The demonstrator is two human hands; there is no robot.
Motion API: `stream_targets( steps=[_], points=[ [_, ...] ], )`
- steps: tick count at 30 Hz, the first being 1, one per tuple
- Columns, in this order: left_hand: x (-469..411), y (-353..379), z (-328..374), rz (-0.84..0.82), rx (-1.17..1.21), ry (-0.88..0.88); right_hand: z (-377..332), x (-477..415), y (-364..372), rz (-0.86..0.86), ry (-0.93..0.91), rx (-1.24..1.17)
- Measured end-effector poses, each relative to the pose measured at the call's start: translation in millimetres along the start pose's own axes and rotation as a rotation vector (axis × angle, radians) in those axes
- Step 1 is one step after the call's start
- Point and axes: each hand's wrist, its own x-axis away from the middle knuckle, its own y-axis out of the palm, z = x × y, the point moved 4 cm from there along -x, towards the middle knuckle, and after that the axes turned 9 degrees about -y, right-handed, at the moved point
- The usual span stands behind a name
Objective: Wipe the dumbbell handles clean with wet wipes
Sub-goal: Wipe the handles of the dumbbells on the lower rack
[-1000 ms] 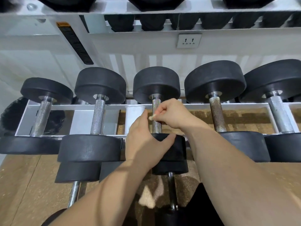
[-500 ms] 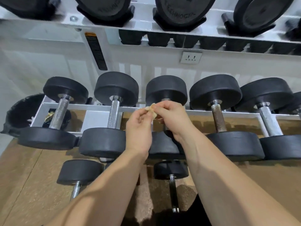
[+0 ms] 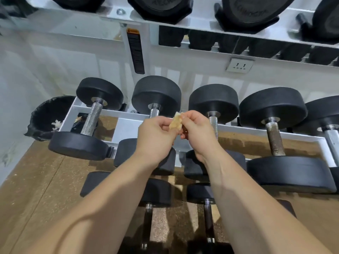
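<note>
1. Hands are together at the middle of the rack: my left hand (image 3: 156,136) and right hand (image 3: 198,132) both pinch one small, yellow-stained wipe (image 3: 176,121) between thumbs and fingertips, raised over the white rack rail (image 3: 244,129).
2. Every handle on this tier runs away from me, from near head to far head, so a wiping stroke has to go lengthwise, forward and back.
3. Just beyond my knuckles the second handle (image 3: 154,113) peeks out above the left hand, and the third handle (image 3: 213,123) shows just beside the right hand. Both look bright.
4. The fourth handle (image 3: 274,140) lies to the right, apart from my hands, and looks brown and dull. I judge it the likely next target, with my right hand the nearer one.
5. Nothing stands between my right hand and that handle; only its own black heads close it in front and back.
6. A black-lined bin (image 3: 45,116) sits far left behind the first dumbbell (image 3: 78,143), nearer my left hand, with scraps inside. The wipe looks soiled enough that it may belong there.
7. Smaller dumbbells (image 3: 157,191) lie on the lower tier under my forearms.
</note>
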Motion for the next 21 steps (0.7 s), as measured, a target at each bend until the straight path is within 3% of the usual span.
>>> stream_targets(
  steps=[7, 13, 17, 21],
  points=[
    [-9.7, -34.9, 8.1, 0.136, -0.012, -0.02, 1.4, -4.6, -3.6, 0.113, 0.087, -0.021],
    [-22.4, -48.0, 2.7, 0.083, -0.009, -0.105, -12.0, -7.5, 26.9, -0.053, -0.051, 0.104],
    [-21.7, -51.6, -9.2, 0.034, -0.049, -0.109, 2.1, -9.8, 45.6, -0.177, 0.102, -0.009],
    [-16.5, -65.1, -23.0, 0.223, -0.243, -0.066, 10.7, -12.1, 62.1, -0.232, 0.111, 0.046]
  ],
)
